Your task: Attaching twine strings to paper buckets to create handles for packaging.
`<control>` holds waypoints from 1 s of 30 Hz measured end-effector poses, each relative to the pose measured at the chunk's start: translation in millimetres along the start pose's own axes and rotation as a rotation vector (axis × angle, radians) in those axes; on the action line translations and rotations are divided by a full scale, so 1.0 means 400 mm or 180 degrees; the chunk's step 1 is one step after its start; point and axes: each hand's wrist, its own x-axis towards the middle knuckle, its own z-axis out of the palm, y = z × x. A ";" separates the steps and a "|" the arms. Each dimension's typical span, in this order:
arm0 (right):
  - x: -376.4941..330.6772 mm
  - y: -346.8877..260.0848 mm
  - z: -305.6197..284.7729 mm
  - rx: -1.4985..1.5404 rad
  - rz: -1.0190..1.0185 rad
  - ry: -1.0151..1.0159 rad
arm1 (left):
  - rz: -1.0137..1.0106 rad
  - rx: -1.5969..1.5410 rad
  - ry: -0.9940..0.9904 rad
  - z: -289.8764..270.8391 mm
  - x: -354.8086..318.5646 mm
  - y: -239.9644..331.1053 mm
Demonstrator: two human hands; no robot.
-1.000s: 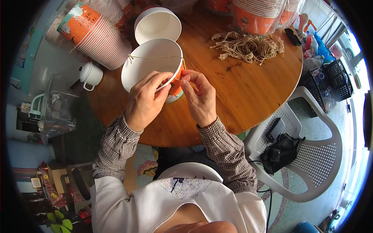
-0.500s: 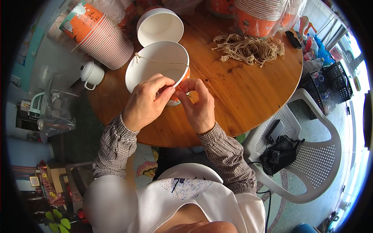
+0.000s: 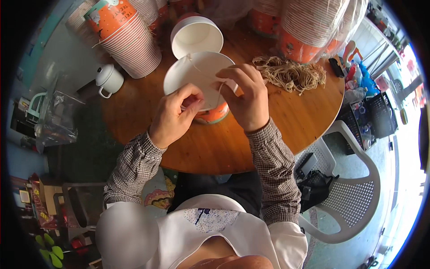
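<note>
A round paper bucket (image 3: 179, 71), white inside and orange with print outside, stands tilted towards me on the wooden table. A thin beige string (image 3: 196, 67) is fixed at its far rim and runs across the opening towards my right hand. My left hand (image 3: 175, 115) is closed at the near left rim, thumb and forefinger pinched on it. My right hand (image 3: 249, 97) is raised over the right rim, its thumb and forefinger pinched on the string; the other fingers are curled. The string's fastening at the near rim is hidden by my fingers.
Behind the bucket lies another white bucket (image 3: 197, 38). Tall stacks of orange paper buckets (image 3: 130, 47) and bagged ones (image 3: 309, 27) stand at the back. A bundle of beige strings (image 3: 291, 74) lies right, a white lidded mug (image 3: 109, 80) left. A plastic chair (image 3: 349, 193) stands right.
My right hand has moved up and to the right, away from my left hand, drawing the string. My left hand stays at the near rim. The whole view has shifted slightly.
</note>
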 end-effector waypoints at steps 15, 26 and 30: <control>0.060 0.017 0.119 0.1096 0.1166 -0.0388 | 0.0036 -0.1068 0.0987 -0.007 0.052 -0.116; 0.045 0.044 0.180 0.0893 0.0700 0.0082 | -0.0251 -0.1524 0.0702 -0.021 0.091 -0.149; 0.034 0.057 0.174 0.0865 0.0228 0.0288 | 0.0055 -0.0582 0.0974 -0.018 0.085 -0.152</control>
